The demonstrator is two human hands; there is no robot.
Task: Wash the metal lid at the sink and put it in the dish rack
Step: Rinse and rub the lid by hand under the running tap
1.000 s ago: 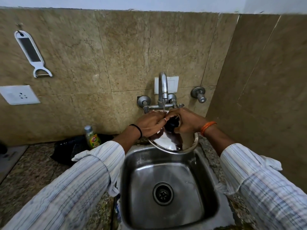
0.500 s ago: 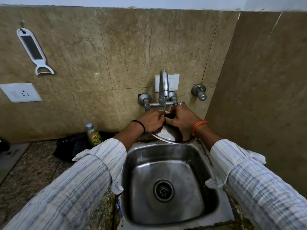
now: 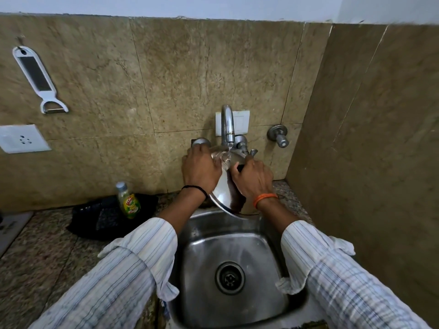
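Steel lid (image 3: 225, 191), tilted under the tap (image 3: 227, 124), gripped by left hand (image 3: 200, 168) and right hand (image 3: 253, 178) fingers.

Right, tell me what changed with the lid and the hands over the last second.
The metal lid went from lying fairly flat over the basin to tilted up steeply, its upper part under the tap, where a thin stream now lands on it. The left hand shifted up toward the left tap knob, its palm on the lid's face. The right hand stayed on the black knob. The soap bottle and sink are unchanged.
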